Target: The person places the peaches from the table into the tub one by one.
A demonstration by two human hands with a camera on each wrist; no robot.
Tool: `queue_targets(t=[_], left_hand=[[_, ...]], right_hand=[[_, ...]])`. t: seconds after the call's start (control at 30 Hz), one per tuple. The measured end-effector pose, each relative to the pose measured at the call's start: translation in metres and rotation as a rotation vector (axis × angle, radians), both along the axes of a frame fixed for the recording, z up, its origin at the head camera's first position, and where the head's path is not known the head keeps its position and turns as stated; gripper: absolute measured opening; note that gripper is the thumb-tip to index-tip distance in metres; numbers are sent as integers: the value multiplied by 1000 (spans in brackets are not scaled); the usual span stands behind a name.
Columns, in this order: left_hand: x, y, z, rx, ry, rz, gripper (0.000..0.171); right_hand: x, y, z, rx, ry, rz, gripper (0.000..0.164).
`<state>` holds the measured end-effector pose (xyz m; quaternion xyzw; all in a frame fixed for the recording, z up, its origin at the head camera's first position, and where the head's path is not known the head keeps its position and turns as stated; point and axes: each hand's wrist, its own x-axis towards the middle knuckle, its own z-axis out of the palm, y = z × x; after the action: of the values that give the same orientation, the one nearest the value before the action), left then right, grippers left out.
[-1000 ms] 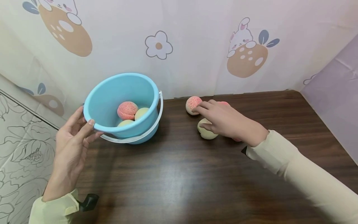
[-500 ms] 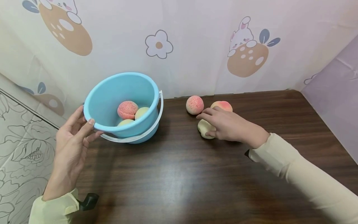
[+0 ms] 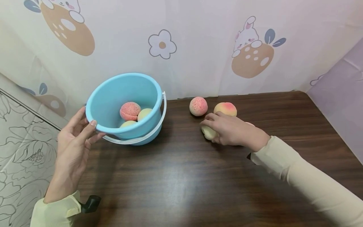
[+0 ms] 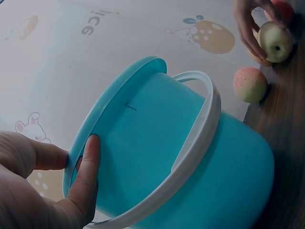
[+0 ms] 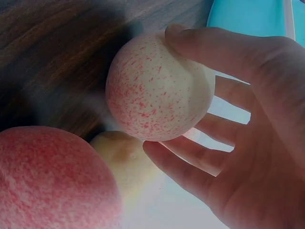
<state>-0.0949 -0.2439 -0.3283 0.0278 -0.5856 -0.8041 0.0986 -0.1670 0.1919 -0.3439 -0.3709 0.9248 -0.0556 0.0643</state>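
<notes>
So the right hand (image 3: 228,127) has its thumb on one side of a pale cream, pink-speckled, peach-shaped ball (image 5: 159,86) and the fingers curled round the other; it's to the right of the light-blue round plastic bucket (image 3: 124,88), at or just above the dark wood-grain table (image 3: 170,176), can't tell which. I'd bet it's light, foam or something similar, with a bit of give and a matte skin that shouldn't slip much. Squeezing hard might dent it, so I'd hold it gently round its widest part. The left hand (image 3: 72,142) pinches the bucket's rolled rim on the left, and that lip looks stiff and smooth, a decent thing to grip. The thin white plastic handle (image 3: 141,138) hangs slack along the bucket's near side and probably swings, so I wouldn't steady by it. Inside the bucket there's a grainy pink creased ball (image 3: 130,110) plus two smoother pale green balls (image 3: 144,114) (image 3: 128,124). Right of the bucket sit a rough pink-and-cream ball (image 3: 198,106), then a yellow peach shape with a pink blush (image 3: 226,108), and further over a mottled red ball (image 5: 52,181), mostly hidden by the right hand from above.
</notes>
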Motion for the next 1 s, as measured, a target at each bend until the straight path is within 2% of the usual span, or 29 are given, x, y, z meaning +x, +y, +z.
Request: queue_targets(t=[0.17,0.33,0.53,0.7,0.83,1.0], left_hand=[[0,1,1,-4,-5,1,70],[-1,1,1,-5,-6,4,70],[-1,1,1,-7,-8,4,70],[-1,1,1,-4,-11,8,70],[-1,1,1,-4,-15,9,70],[0,1,1,-3,-15,3,70]], right_hand=[[-2,-1,0,-40,31,12,56],[-6,-8,11,-123,79,35,60],[-9,-24,36,-282,98,51,62],[-15,-41,62,-385,141,107,63],[-21,-57,79,-431,157,152,63],[-23,-76,96,-440,159,150,64]])
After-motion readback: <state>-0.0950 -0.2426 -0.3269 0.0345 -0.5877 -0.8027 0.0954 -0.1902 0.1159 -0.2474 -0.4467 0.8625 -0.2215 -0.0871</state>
